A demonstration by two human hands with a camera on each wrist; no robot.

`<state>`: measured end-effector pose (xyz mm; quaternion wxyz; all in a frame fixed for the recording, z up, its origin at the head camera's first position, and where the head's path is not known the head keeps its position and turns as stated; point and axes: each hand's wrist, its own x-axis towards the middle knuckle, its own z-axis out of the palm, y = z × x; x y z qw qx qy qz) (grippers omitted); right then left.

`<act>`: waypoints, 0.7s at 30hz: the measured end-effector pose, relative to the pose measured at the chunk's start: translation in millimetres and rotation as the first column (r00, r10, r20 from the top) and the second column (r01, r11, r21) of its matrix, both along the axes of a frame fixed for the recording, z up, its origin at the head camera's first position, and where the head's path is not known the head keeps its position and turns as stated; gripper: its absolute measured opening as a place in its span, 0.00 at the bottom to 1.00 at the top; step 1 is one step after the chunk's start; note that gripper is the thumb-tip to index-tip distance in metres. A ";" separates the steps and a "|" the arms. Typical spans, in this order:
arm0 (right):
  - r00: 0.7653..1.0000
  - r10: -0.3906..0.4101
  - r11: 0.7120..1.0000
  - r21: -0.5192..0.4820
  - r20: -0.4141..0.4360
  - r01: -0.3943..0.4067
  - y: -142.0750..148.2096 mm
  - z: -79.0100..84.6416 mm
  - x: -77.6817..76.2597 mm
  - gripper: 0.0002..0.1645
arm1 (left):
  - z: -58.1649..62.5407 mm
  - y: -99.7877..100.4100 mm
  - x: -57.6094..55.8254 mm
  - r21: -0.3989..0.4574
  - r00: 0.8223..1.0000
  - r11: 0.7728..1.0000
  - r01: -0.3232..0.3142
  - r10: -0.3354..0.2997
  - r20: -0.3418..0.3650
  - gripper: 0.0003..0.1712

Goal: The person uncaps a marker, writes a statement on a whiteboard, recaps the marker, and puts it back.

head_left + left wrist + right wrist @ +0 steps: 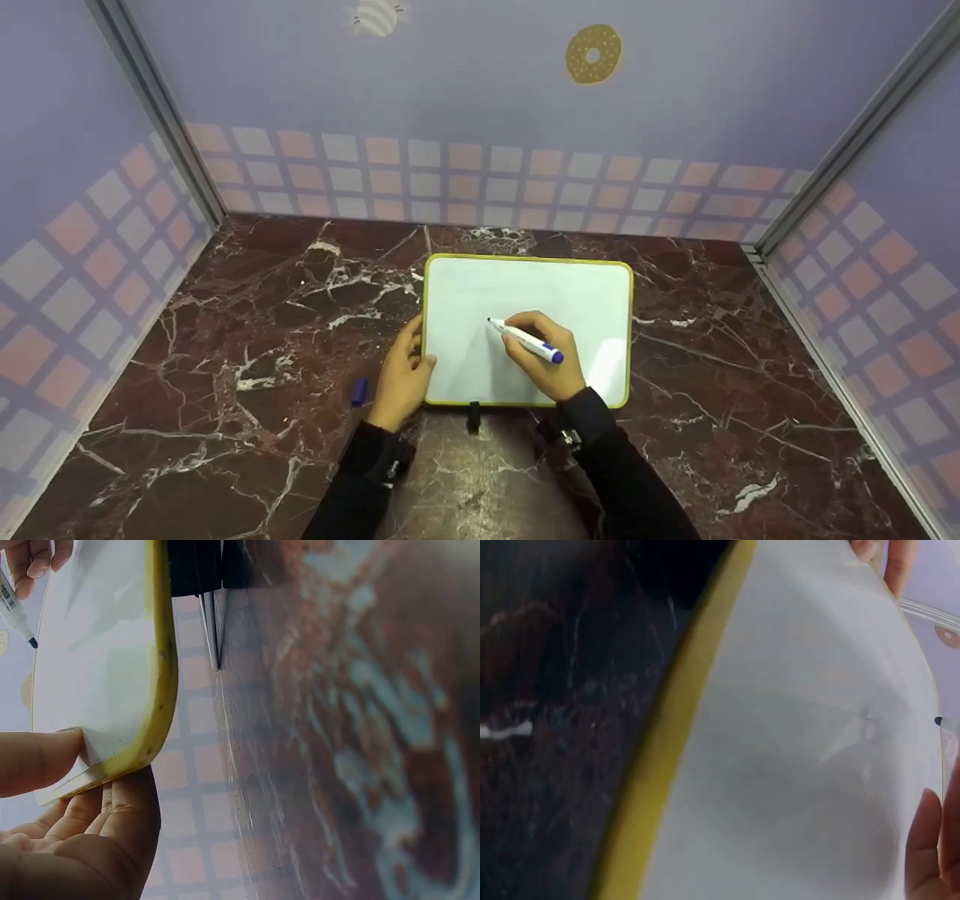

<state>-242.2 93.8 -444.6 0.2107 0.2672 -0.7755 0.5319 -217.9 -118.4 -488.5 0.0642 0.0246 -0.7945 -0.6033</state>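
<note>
A small whiteboard [465, 300] with a yellow frame stands tilted over the table, its writing face bare of marks. My left hand [403, 379] grips its left edge; in the left wrist view the thumb [45, 757] lies on the white face and the fingers [127, 817] go behind the frame. Between thumb and fingers of my right hand [551, 360] is a white marker [529, 341] with a blue end. Its dark, uncapped tip points up and left, close over the board's middle. A blue marker cap [360, 391] lies on the table left of my left hand.
A black piece [473, 418] juts out under the board's bottom edge. The table [247, 435] is dark red marble-patterned. A patterned back wall [480, 90] and side walls with metal corner posts [161, 105] enclose it.
</note>
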 end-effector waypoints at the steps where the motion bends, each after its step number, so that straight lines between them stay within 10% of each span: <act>1: 1.000 -0.007 1.000 0.004 -0.015 0.008 -1.4 3.3 1.5 0.08 | 0.0 0.2 -0.1 0.000 1.000 1.000 -0.001 0.001 -0.004 0.37; 21: 0.999 -0.032 0.999 0.016 0.006 0.032 -16.4 2.8 -6.1 0.08 | -1.6 -0.5 -1.1 0.000 1.000 1.000 -0.010 0.010 -0.025 0.37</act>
